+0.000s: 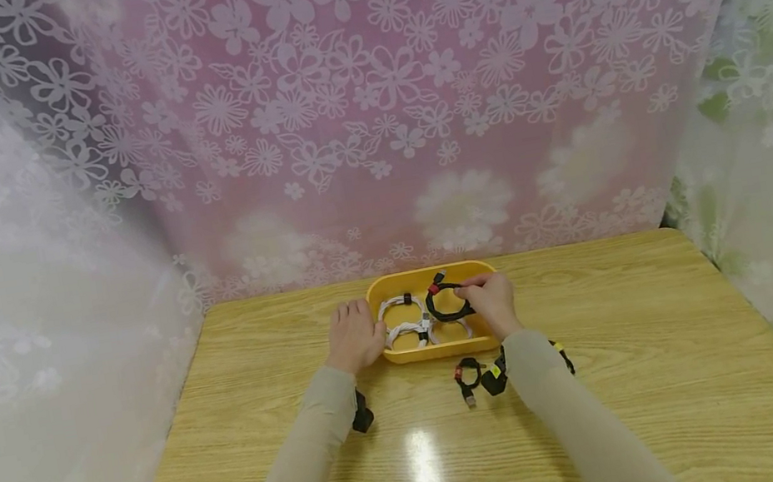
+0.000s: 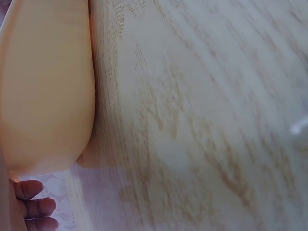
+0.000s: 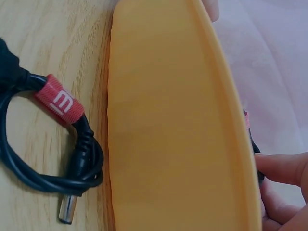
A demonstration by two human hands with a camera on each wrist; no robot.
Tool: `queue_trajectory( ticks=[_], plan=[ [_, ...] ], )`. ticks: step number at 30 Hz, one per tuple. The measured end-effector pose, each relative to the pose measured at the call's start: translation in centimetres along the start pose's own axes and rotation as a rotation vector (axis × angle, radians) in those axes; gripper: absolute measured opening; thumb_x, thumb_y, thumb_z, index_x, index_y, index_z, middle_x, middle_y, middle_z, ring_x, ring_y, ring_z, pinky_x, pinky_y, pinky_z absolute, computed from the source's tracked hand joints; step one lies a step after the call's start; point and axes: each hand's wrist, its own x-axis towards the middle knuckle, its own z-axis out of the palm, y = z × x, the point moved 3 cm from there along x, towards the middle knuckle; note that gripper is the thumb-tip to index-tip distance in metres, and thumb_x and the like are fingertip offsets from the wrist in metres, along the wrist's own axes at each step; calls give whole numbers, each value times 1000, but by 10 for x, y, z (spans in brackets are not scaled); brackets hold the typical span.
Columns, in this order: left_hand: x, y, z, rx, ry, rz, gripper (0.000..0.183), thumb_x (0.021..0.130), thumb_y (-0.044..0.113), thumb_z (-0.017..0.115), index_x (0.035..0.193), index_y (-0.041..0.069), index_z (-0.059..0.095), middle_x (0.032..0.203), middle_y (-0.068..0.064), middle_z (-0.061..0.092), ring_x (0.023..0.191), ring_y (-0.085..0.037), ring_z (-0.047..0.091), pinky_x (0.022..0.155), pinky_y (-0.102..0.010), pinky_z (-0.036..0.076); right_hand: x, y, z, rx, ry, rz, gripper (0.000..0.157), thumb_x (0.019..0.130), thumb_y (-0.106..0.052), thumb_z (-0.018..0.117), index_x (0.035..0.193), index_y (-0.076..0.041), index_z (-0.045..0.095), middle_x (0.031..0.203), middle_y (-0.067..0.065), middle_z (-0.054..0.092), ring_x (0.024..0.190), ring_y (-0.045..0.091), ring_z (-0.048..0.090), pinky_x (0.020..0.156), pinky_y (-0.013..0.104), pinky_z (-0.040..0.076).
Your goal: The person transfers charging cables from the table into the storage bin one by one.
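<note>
A yellow bin [image 1: 405, 357] stands near the table's back edge. My left hand [image 1: 356, 337] rests at its left end, fingers extended and thumb along the rim; in the left wrist view, fingertips [image 2: 40, 207] show past the bin. My right hand [image 1: 493, 302] pinches a coiled black cable [image 1: 448, 317] with a red strap over the bin's right half. Inside lie white coiled cables [image 1: 390, 303] with black straps and a paler coil [image 1: 467, 330]. In the right wrist view, the bin's side [image 3: 168, 115] hides most of the held cable.
In front of the bin, another black cable [image 3: 57, 185] with a red strap lies coiled on the wooden table [image 1: 302, 473]. A black block [image 1: 494, 381] with a yellow mark sits by the right wrist, another dark piece [image 1: 362, 413] by the left. A floral curtain [image 1: 357, 153] hangs behind.
</note>
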Motion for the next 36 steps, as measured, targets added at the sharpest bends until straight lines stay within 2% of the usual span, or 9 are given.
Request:
queue_trajectory(
  ticks=[13,19,25,29,31,33,36],
  plan=[
    [1,-1,3,-30,33,18,26,102,28,37,104,5,48,107,-17,51,103,-35,46,99,-49,34,10,5,10,49,27,25,18,87,-7,73,102,3,73,109,20,65,99,40,66,79,42,56],
    [1,-2,5,-31,38,18,25,103,27,37,104,5,47,106,-17,50,102,-35,46,100,-48,33,6,8,11,70,28,41,18,88,-5,73,104,3,73,110,21,65,99,38,66,80,42,56],
    [1,-4,6,-46,56,14,23,102,26,40,103,5,47,104,-16,51,102,-35,46,100,-48,34,1,9,13,59,41,85,18,88,-7,72,103,3,73,109,20,67,96,36,67,73,39,58],
    [1,-4,6,-49,60,17,24,102,27,39,104,5,48,106,-16,51,104,-35,46,100,-49,34,-1,8,14,45,54,124,20,88,-9,73,105,2,73,111,19,68,95,34,67,77,42,57],
    [1,-4,6,-47,55,16,26,102,28,38,105,4,49,107,-17,52,104,-35,46,101,-49,33,0,8,15,36,52,138,20,87,-10,73,102,3,74,110,18,68,91,31,65,77,42,55],
    [1,-3,5,-45,49,12,28,102,28,38,107,4,49,109,-17,52,106,-36,46,102,-49,33,1,9,16,34,47,152,17,86,-9,73,95,5,74,105,18,69,81,27,62,71,39,53],
    [1,-3,5,-42,36,9,29,103,29,37,110,3,49,112,-18,52,108,-36,46,103,-50,32,2,12,18,28,46,173,14,84,-7,73,78,6,71,86,14,69,63,20,51,57,34,46]
  ],
)
